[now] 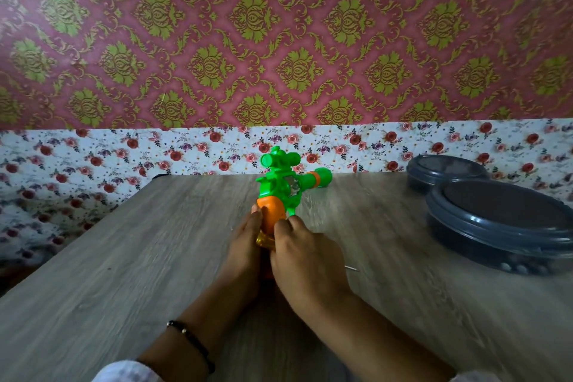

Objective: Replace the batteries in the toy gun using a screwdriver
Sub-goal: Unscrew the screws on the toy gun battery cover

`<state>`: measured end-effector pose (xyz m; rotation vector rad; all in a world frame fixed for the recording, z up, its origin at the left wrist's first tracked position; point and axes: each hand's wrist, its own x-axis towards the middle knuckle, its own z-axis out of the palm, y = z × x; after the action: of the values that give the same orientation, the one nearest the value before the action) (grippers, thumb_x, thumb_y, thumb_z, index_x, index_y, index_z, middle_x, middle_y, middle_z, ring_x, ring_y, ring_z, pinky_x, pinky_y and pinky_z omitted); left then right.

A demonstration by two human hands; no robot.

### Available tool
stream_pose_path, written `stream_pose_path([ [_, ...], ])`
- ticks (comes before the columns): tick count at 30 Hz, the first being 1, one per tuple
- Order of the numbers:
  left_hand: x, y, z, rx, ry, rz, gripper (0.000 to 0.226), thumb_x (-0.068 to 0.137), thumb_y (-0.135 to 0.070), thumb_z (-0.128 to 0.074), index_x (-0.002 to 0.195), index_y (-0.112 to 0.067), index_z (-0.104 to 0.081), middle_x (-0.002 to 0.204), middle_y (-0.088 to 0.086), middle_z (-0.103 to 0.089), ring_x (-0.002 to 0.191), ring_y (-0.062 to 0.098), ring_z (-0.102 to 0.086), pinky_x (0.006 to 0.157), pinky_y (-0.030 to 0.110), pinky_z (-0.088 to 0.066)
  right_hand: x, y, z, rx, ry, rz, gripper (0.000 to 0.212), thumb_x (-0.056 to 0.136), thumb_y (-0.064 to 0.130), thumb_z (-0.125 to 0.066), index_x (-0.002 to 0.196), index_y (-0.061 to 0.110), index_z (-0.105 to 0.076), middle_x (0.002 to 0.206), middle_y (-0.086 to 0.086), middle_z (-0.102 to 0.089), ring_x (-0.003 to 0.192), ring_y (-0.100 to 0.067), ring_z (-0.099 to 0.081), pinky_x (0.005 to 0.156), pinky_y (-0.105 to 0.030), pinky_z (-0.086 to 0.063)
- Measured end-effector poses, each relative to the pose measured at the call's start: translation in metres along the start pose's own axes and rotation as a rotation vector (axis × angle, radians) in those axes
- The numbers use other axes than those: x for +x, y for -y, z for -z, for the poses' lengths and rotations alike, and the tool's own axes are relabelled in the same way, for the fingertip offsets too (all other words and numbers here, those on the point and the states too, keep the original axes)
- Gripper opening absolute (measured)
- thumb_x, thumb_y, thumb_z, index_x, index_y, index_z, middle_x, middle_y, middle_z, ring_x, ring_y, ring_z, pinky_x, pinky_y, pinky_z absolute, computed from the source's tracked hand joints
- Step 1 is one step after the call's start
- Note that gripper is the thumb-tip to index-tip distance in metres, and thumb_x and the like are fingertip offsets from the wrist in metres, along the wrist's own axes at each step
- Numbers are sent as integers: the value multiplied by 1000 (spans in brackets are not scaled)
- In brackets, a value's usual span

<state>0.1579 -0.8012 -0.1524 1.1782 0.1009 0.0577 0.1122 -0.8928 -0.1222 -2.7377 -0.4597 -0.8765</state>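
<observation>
Toy gun (280, 192) stood on the bench (124, 257) between our hands, left hand (245, 245) and right hand (307, 260) both clasping its orange grip; light, stiff plastic, we judged.

Both forearms are reaching forward from the bottom edge and converging at the middle, the hands lying side by side and touching. The left hand (245, 245) is stretching its fingers forward and fairly straight, with a dark beaded band circling its wrist. The right hand (305, 260) is showing its back to the camera, its fingers curling downward at the tips.
</observation>
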Motion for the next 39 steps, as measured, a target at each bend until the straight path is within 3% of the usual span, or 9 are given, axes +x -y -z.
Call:
stream_pose_path([
  [3,-1,-2,0,9,-1,-3,40,99,-43,-33,109,-13,-59,109,21,-65,100,34,-62,86,41,-49,1,-5,-2,125,25,-6,17,91,25,-54,104,17,-59,107,-1,-63,86,-22,-66,66,-31,-49],
  [5,1,-2,-1,1,-22,13,39,100,-42,-32,110,-15,-58,102,16,-67,91,28,-65,79,38,-52,1,-16,-5,243,13,-44,24,93,24,-49,114,21,-59,116,2,-61,104,-20,-60,80,-30,-46],
  [8,1,-4,-3,-24,-39,46,33,100,-40,-35,114,-18,-55,92,11,-68,79,22,-65,63,31,-50,2,-28,-7,420,27,-162,12,88,25,-59,79,18,-64,80,0,-65,81,-21,-61,64,-27,-41],
  [10,-2,-5,-3,-29,-15,53,29,100,-38,-34,101,-20,-57,85,8,-67,75,19,-63,61,29,-47,2,-32,-9,495,49,-225,28,86,26,-63,61,18,-54,60,3,-54,65,-20,-56,55,-26,-35],
  [15,-5,-8,-3,-27,20,76,29,100,-38,-35,98,-20,-58,92,11,-69,82,22,-65,64,32,-50,-3,-22,-7,418,5,-129,15,84,32,-63,90,20,-70,89,1,-66,81,-19,-62,68,-31,-50],
  [21,-8,-9,-10,-95,17,135,35,100,-39,-35,105,-14,-59,94,14,-69,86,25,-65,70,34,-50,-4,-14,-3,316,-12,-138,19,86,33,-56,99,21,-63,101,5,-61,91,-18,-60,65,-24,-37],
  [25,-11,-9,-13,-147,3,170,38,99,-43,-34,97,-14,-59,89,13,-66,83,24,-62,76,33,-48,-4,-14,0,236,20,-66,23,90,34,-51,108,22,-60,119,6,-58,99,-17,-60,73,-25,-42],
  [33,-16,-12,-17,-186,-15,158,39,99,-44,-34,91,-14,-57,87,14,-63,80,24,-59,76,33,-46,-4,-13,-1,200,-23,1,17,91,29,-52,95,17,-64,105,0,-63,83,-23,-64,65,-29,-42],
  [39,-15,-9,-17,-182,20,110,39,99,-41,-34,88,-13,-59,73,10,-69,78,23,-62,72,32,-48,-3,-16,1,238,-40,-23,18,91,29,-52,93,17,-64,106,1,-63,91,-21,-62,69,-29,-42],
])
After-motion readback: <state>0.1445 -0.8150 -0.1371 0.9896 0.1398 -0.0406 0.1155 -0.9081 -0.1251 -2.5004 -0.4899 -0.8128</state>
